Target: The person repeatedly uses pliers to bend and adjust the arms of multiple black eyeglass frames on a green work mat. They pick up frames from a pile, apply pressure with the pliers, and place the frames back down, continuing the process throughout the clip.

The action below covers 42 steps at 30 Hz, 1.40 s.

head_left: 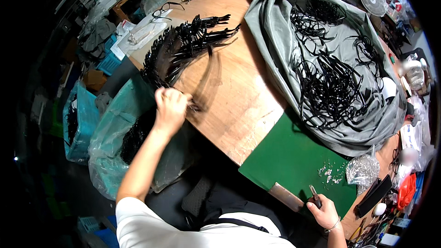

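Note:
My left hand (171, 107) is closed at the near end of a fanned row of black plastic frames (183, 43) on the wooden table (239, 96); a blurred black frame (209, 71) sticks out from the fist. My right hand (324, 211) rests at the near edge of a green mat (285, 160), gripping a small dark-handled tool (315, 196). Tiny clear pieces (330, 173) lie scattered on the mat just beyond it.
A grey cloth (275, 41) heaped with tangled black frames (328, 82) covers the table's right side. A clear bag of small parts (363, 169) sits by the mat. Bags of black parts (115, 138) stand left of the table. A small fan (373, 0) is far right.

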Each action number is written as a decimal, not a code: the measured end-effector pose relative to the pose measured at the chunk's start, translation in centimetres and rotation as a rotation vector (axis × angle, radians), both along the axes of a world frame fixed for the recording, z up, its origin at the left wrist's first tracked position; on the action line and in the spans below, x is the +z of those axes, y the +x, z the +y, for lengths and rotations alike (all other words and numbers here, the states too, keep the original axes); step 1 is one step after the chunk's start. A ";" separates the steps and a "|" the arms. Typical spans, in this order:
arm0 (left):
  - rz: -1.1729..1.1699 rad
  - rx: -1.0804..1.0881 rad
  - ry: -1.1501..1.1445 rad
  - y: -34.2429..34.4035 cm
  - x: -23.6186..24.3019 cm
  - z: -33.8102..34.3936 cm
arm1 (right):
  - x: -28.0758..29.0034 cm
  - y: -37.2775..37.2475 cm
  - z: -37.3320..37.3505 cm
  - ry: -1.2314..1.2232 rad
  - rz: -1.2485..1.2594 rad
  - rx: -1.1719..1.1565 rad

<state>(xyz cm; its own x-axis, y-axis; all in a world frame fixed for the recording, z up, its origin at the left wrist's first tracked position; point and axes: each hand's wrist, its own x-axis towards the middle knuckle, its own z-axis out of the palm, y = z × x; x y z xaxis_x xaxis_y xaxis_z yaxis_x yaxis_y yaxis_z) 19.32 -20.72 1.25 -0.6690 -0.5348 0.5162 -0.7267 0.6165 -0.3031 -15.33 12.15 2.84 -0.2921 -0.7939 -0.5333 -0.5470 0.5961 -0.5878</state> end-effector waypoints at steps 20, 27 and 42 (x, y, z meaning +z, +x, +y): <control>-0.199 0.270 0.349 0.8 0.3 -4.8 | -0.5 0.4 0.5 -0.080 -0.067 -0.032; 0.311 -0.596 0.583 -20.8 -2.7 9.7 | -0.2 -0.4 0.2 -0.127 -0.096 0.095; 0.066 -0.621 0.458 -28.9 0.7 9.9 | -1.4 -0.9 6.1 -0.352 -0.147 -0.051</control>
